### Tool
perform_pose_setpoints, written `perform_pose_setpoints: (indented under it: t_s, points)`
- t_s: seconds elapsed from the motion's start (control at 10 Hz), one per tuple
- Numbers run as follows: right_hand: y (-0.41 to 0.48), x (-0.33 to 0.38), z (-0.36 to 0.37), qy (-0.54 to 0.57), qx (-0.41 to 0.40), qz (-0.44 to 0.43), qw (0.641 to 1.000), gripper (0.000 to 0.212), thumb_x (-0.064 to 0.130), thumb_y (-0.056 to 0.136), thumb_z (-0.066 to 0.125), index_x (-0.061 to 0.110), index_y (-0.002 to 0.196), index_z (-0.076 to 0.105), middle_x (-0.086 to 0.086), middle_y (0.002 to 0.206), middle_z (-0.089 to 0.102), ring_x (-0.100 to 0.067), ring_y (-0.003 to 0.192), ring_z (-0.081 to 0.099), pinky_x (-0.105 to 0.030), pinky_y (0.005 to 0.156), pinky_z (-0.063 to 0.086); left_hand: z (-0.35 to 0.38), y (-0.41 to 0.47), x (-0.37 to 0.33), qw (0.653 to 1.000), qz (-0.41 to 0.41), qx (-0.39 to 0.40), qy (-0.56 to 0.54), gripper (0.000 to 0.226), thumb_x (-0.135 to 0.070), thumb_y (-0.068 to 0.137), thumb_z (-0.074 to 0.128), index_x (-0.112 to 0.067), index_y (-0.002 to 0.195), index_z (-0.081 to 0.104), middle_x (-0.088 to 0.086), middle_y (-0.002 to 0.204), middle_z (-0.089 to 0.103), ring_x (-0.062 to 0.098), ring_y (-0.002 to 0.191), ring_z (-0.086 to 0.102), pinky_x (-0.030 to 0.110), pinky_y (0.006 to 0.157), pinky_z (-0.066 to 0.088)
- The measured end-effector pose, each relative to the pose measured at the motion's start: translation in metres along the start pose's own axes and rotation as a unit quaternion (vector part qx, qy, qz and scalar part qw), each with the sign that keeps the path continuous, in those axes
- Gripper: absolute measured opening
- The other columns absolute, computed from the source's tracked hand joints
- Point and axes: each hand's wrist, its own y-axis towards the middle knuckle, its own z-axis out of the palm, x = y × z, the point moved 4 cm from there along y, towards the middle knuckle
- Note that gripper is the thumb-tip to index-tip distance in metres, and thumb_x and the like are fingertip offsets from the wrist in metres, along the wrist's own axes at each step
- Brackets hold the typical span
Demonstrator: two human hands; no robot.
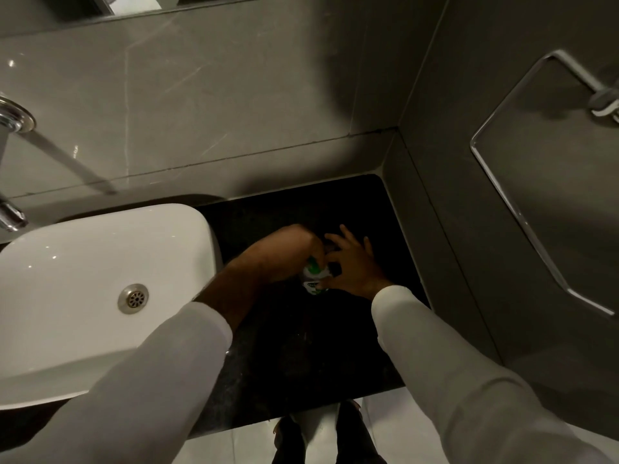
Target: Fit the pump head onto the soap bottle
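Note:
A small soap bottle [313, 279] with a white and green label stands on the black counter [301, 346], just right of the basin. My left hand [288, 252] curls around the bottle's upper part from the left. My right hand [351, 262] meets it from the right, thumb and forefinger pinched at the bottle's top and the other fingers spread. The pump head is hidden between the two hands; I cannot tell whether it sits on the neck.
A white basin [83, 296] with a metal drain [133, 298] fills the left. A chrome tap [10, 122] sticks out at the far left. Grey tiled walls close in behind and on the right, where a metal towel ring [536, 182] hangs.

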Motion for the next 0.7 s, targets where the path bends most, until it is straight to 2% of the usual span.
perform_pose_setpoints:
  t_s: [0.2, 0.3, 0.5, 0.6, 0.7]
  points:
    - [-0.010, -0.002, 0.009, 0.004, -0.009, 0.005, 1.000, 0.053, 0.047, 0.084, 0.077, 0.027, 0.133, 0.071, 0.008, 0.172, 0.025, -0.023, 0.165, -0.001, -0.058, 0.130, -0.005, 0.015, -0.011, -0.013, 0.999, -0.005, -0.033, -0.019, 0.026, -0.008, 0.084, 0.075, -0.024, 0.105, 0.079, 0.002, 0.116, 0.074, 0.021, 0.103, 0.071, 0.036, 0.091, 0.057]
    - [-0.013, -0.001, 0.012, 0.016, -0.012, 0.015, 1.000, 0.053, 0.041, 0.085, 0.078, 0.024, 0.135, 0.070, 0.006, 0.172, 0.028, -0.023, 0.165, 0.003, -0.059, 0.130, -0.002, 0.017, -0.014, -0.019, 0.999, -0.003, -0.039, -0.034, 0.029, -0.004, 0.084, 0.074, -0.025, 0.103, 0.079, 0.003, 0.116, 0.073, 0.021, 0.103, 0.070, 0.036, 0.090, 0.057]
    - [-0.021, 0.000, 0.016, 0.036, -0.019, 0.029, 0.999, 0.053, 0.042, 0.086, 0.078, 0.028, 0.136, 0.069, 0.005, 0.171, 0.029, -0.024, 0.165, 0.004, -0.061, 0.129, 0.000, 0.022, -0.017, -0.023, 0.999, -0.005, -0.033, -0.031, 0.028, -0.005, 0.084, 0.073, -0.025, 0.103, 0.079, 0.004, 0.117, 0.072, 0.022, 0.105, 0.069, 0.035, 0.090, 0.057]
    - [-0.020, -0.001, 0.018, 0.049, -0.027, 0.035, 0.998, 0.059, 0.043, 0.085, 0.078, 0.029, 0.140, 0.065, 0.003, 0.171, 0.030, -0.025, 0.165, 0.006, -0.061, 0.129, 0.001, 0.021, -0.019, -0.024, 0.999, -0.003, -0.033, -0.032, 0.028, -0.008, 0.085, 0.074, -0.026, 0.107, 0.077, 0.003, 0.119, 0.071, 0.021, 0.107, 0.068, 0.033, 0.091, 0.057]
    - [-0.021, -0.004, 0.022, 0.037, 0.006, 0.037, 0.999, 0.089, 0.048, 0.078, 0.083, 0.029, 0.156, 0.044, 0.001, 0.174, 0.019, -0.027, 0.165, 0.001, -0.061, 0.130, 0.002, 0.024, -0.024, -0.025, 0.996, 0.008, -0.085, -0.014, 0.044, -0.010, 0.080, 0.077, -0.025, 0.121, 0.069, 0.004, 0.129, 0.067, 0.023, 0.118, 0.063, 0.028, 0.097, 0.051]
